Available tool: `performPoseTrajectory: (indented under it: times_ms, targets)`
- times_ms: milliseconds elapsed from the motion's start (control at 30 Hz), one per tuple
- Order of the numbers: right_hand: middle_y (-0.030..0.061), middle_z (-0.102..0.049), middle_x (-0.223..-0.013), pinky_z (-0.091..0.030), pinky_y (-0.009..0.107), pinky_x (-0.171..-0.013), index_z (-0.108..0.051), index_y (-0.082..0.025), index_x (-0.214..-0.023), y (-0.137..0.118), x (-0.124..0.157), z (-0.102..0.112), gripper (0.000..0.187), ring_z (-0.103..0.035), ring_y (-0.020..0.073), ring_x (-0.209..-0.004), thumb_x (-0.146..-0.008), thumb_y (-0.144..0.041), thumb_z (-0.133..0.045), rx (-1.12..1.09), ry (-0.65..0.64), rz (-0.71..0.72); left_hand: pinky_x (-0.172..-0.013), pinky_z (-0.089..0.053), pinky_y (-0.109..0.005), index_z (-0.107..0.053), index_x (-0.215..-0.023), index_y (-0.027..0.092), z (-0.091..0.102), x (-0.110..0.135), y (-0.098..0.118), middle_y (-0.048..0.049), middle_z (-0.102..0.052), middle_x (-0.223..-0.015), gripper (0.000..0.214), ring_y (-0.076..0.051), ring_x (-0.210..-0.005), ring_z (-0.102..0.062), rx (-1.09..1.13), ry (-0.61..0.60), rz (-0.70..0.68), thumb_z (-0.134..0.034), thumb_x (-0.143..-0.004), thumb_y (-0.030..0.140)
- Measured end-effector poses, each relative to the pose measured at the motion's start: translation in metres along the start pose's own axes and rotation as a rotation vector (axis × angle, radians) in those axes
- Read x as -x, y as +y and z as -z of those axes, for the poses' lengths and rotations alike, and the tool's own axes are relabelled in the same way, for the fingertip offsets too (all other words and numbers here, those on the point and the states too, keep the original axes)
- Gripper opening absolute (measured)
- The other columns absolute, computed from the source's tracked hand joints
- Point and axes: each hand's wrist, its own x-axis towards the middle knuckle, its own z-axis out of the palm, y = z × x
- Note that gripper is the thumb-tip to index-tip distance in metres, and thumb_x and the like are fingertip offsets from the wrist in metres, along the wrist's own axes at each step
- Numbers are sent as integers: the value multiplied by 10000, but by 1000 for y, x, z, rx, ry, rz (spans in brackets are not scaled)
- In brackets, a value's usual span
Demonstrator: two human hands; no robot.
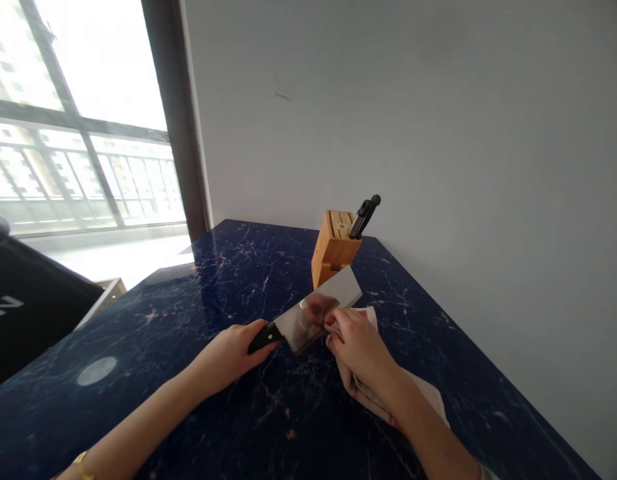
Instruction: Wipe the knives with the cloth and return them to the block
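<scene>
My left hand (pixel 231 357) is wrapped round the black handle of a wide steel cleaver (pixel 318 308), which it holds up over the dark blue marble table (pixel 213 280). The blade points away to the right and mirrors my fingers. My right hand (pixel 356 347) is closed on a pale cloth (pixel 428 393) and presses it against the blade's near face. The cloth trails back under my right wrist.
A wooden knife block (pixel 332 248) stands behind the cleaver near the white wall, with one black-handled tool (pixel 364 215) in a slot. A black object (pixel 23 300) sits at the left edge. A large window fills the upper left.
</scene>
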Motion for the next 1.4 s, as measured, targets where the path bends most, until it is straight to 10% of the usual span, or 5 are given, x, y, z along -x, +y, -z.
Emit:
performPoseTrajectory:
  times_ms: [300, 967, 1400]
  targets:
    - [7, -603, -843, -323, 287, -788, -561, -207, -846, -25, 11, -6, 100, -498, 152, -846, -771, -165, -509, 0, -70, 232, -474, -359, -206, -511, -778, 214, -3, -1, -3, 14, -609, -611, 222, -164, -551, -607, -9, 17, -17, -421, -816, 413]
    - [31, -591, -847, -367, 288, -756, -528, -214, -890, -32, 3, -11, 163, -491, 175, -846, -795, -118, -437, -80, 228, 77, -511, -371, -228, -523, -788, 208, -8, -1, -3, -19, -629, -661, 238, -190, -608, -617, -64, 18, -29, -430, -811, 426]
    - [49, -594, -738, -338, 287, -615, -511, -201, -803, -19, 5, -11, 148, -524, 196, -742, -747, -87, -437, 291, -10, 74, -500, -384, -227, -528, -802, 217, -3, 1, 1, -3, -633, -650, 240, -174, -556, -614, -37, 26, 3, -409, -816, 426]
